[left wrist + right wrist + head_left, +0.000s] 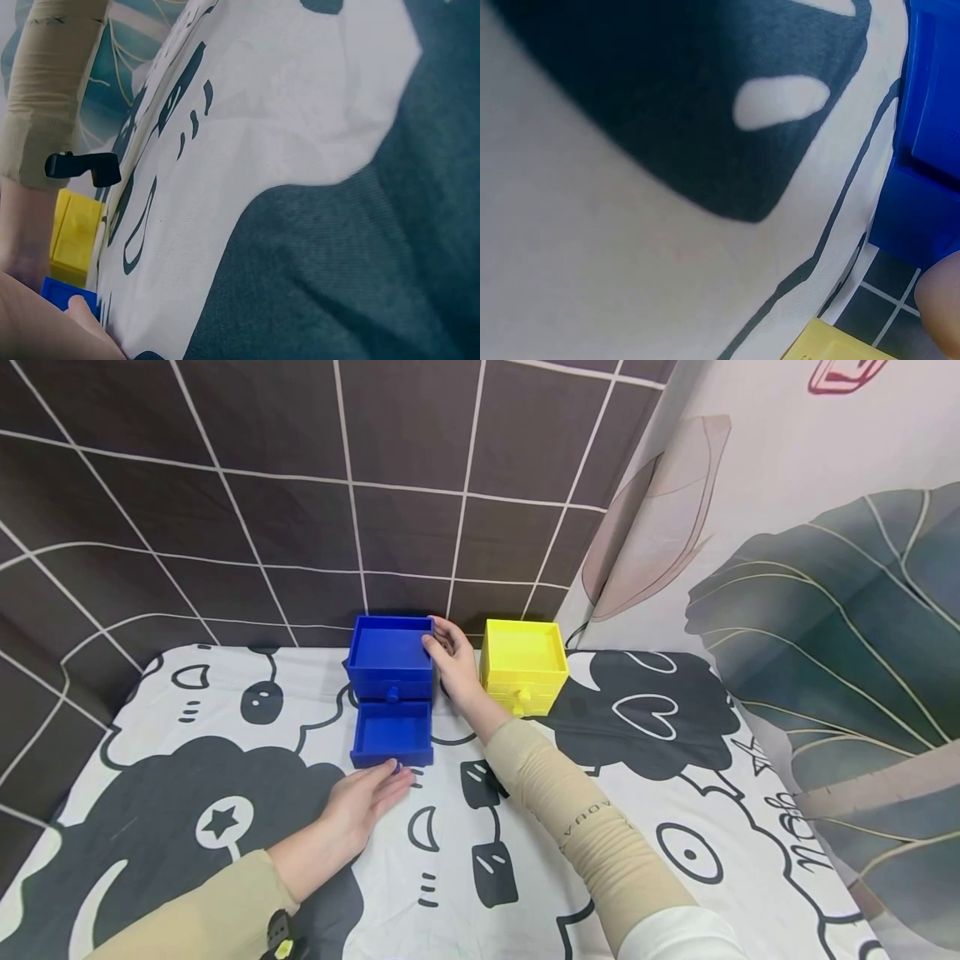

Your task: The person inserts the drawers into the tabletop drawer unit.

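Note:
A small blue drawer box (392, 647) with an open tray top stands near the back edge of the bed-like surface. Its lower blue drawer (393, 731) is pulled out towards me; the upper one, with a round knob, sits closed. At the front of the pulled-out drawer, my left hand (367, 797) pinches its knob between thumb and fingers. My right hand (456, 664) grips the right wall of the box, the thumb over its top rim. In the right wrist view, part of the blue box and a fingertip (941, 304) show at the right edge.
A yellow drawer box (525, 652) of similar form stands just right of my right hand, its drawers closed. Dark gridded fabric (292, 518) hangs directly behind both boxes. A leaf-patterned curtain (847, 635) borders the right side. Black-and-white printed cloth (540, 927) covers the surface.

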Available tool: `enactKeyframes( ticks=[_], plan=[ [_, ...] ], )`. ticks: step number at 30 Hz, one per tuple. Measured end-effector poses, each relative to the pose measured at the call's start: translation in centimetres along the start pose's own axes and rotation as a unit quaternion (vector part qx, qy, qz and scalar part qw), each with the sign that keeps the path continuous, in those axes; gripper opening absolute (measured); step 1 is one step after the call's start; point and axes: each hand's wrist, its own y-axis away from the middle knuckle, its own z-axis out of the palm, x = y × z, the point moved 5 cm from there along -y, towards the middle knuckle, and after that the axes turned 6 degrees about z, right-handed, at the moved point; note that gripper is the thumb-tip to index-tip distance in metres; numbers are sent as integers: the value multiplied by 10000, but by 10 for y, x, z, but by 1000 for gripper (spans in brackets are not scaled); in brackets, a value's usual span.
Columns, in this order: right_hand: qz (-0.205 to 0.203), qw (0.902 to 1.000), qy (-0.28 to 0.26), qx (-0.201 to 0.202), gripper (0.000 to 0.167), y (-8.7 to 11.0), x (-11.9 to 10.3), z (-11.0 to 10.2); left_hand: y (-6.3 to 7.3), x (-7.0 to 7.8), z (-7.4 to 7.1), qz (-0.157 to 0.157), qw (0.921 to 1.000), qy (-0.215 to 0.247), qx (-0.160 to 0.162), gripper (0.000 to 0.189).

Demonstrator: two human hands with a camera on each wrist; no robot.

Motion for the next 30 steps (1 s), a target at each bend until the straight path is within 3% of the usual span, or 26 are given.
enactKeyframes(
  ticks=[5,30],
  plan=[
    [-2,10000,53,-3,45,1,0,0,-2,2,1,-13,10000,30,37,45],
    [-79,9999,-72,29,44,-3,2,0,-6,10,1,-116,9997,183,58,47]
  ],
)
